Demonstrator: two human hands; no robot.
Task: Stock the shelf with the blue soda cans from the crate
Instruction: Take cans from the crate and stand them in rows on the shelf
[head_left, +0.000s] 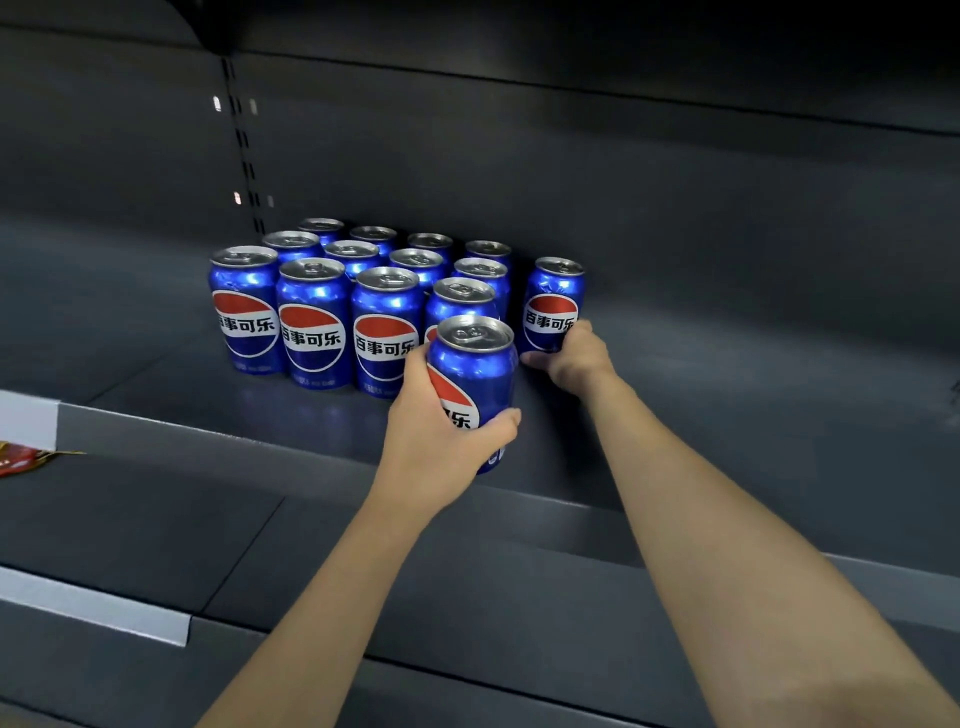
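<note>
Both bare forearms reached up from the bottom edge twd the dark grey shelf (218, 431). Lower shelf level (156, 545) sat nearest, w/ a white price strip (93, 605) on its front lip. Left hand (441, 441) was wrapped round a blue Pepsi can (475, 374), thumb on the right side, fingers on the left; can was upright, over the shelf's front edge, just in front of the stocked block. Right hand (571, 358) was further in, fingers curled round the base of a second Pepsi can (553, 304), which stood upright on the shelf, a small gap to the right of the block. Block of Pepsi cans (332, 291) stood upright in tidy rows, 4 across, logos facing front, back row near the rear panel (571, 171). Far left, a red-and-gold packet (21, 457) lay at the frame edge, half cut off. Crate not visible.
</note>
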